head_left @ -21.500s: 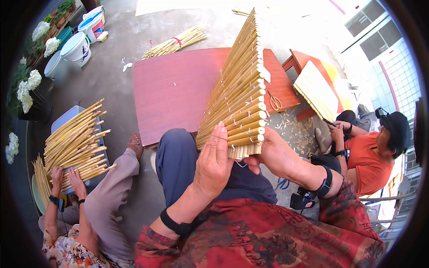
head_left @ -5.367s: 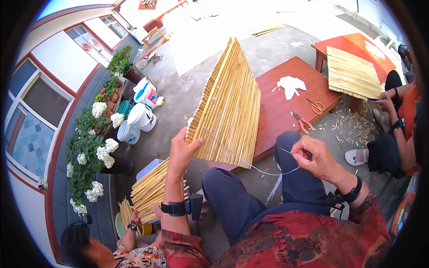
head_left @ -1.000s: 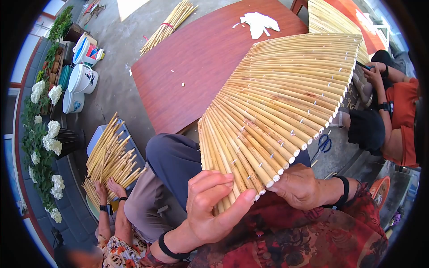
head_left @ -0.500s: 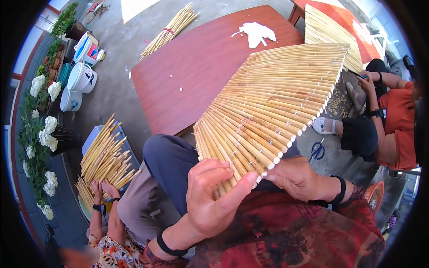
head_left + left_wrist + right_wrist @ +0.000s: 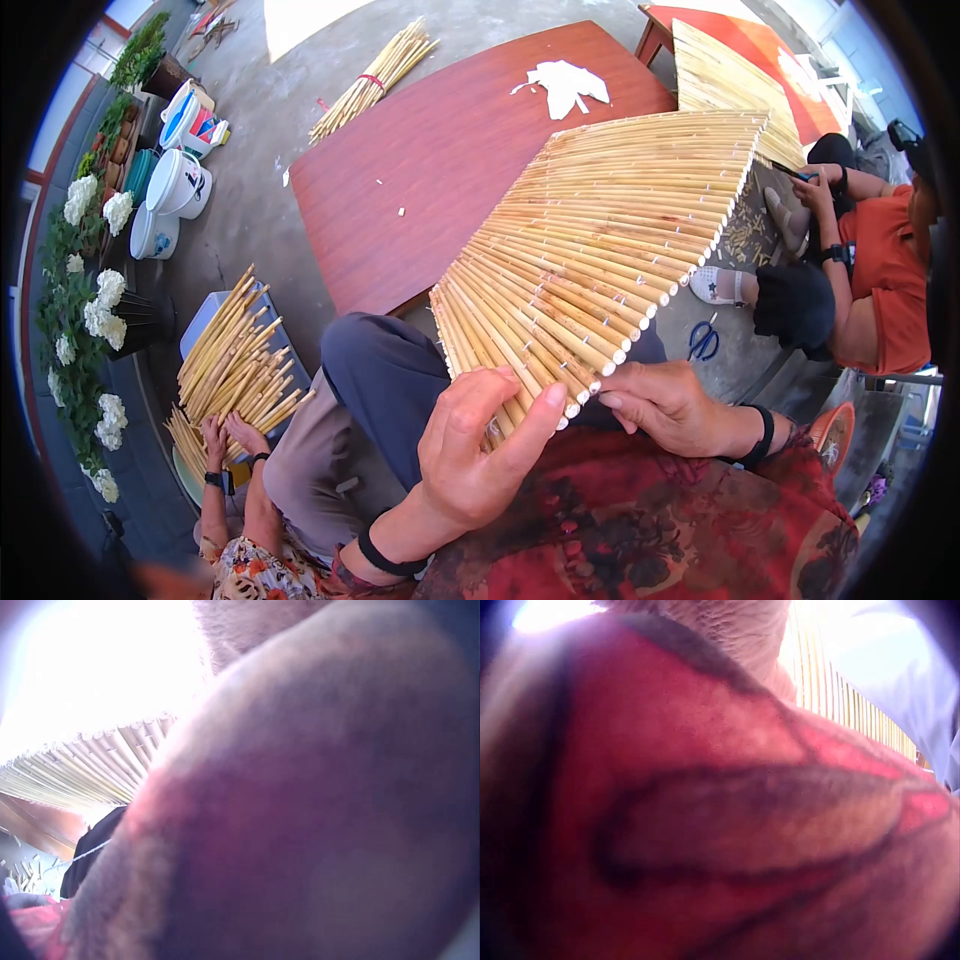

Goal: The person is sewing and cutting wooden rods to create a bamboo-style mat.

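A mat of tied reed sticks (image 5: 590,240) slopes away from my lap in the head view, small white thread knots crossing it in rows. My left hand (image 5: 470,440) grips its near edge, thumb by the stick ends and curled fingers over the outer sticks. At the right-hand side of that near corner, my right hand (image 5: 665,405) pinches at the row of cut ends, its lower fingers curled and partly hidden. Sleeve cloth fills most of both wrist views. Beyond it the mat (image 5: 97,761) shows in the left wrist view, with a pale thread (image 5: 88,855) below.
A red table (image 5: 400,170) bearing white scraps (image 5: 565,85) stands ahead. One person's hands (image 5: 230,435) rest by loose sticks (image 5: 235,350) at left. Another person in orange (image 5: 885,290) sits at right beside a second mat (image 5: 735,85). Blue-handled scissors (image 5: 704,340) lie on the ground.
Much earlier the mat stood steeply upright, then the right hand held thread away from it. Over the last second the mat and both hands shift slightly left, their grip looking the same.
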`<action>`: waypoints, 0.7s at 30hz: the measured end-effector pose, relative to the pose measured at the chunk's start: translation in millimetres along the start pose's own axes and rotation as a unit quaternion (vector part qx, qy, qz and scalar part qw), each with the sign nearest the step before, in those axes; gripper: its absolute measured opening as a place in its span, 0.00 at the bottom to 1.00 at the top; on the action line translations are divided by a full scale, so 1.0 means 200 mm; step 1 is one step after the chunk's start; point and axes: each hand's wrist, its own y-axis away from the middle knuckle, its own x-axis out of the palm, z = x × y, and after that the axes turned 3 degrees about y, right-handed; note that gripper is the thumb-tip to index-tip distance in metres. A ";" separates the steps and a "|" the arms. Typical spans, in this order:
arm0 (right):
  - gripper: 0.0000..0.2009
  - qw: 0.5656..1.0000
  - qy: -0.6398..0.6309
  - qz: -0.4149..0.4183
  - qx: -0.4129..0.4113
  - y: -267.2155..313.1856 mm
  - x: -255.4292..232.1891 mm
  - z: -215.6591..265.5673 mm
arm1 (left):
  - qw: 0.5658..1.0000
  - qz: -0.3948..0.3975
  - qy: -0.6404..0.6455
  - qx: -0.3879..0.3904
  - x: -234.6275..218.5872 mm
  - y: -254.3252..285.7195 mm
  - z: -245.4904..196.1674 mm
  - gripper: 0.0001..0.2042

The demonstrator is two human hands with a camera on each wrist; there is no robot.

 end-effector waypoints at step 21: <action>0.11 0.998 0.004 -0.033 -0.046 -0.07 0.01 0.01 | 0.999 0.036 0.013 0.021 -0.04 -0.07 0.05 0.20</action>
